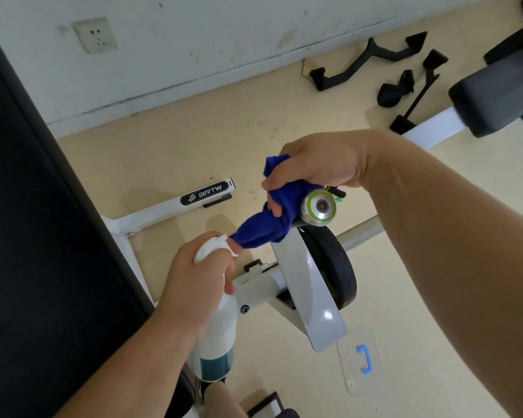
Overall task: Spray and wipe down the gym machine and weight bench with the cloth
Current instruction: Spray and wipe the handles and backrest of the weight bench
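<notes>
I note the black bench pad (27, 236) filling the left of the frame and the white machine frame (308, 285) at centre. My left hand (200, 285), lower centre, is closed around the white spray bottle (218, 336). My right hand (317, 164) clenches the blue cloth (269, 224) over a chrome bar end (320, 206).

Left hand (198, 279): wrapped around a white spray bottle (218, 330), bluish liquid low in it, nozzle end touching the blue cloth (266, 224). Right hand (317, 164): bunches the cloth over a bar whose chrome end cap (320, 206) has a green ring. Beneath: white machine frame (308, 285) with a black wheel (338, 267); a white floor bar labelled BRTW (204, 193). Left edge: black pad (27, 236). Beige floor (194, 146): black cable handles (372, 60) near the wall, clear plastic case (360, 357). Wall: socket (95, 36). Upper right: black padded bench (495, 98).
</notes>
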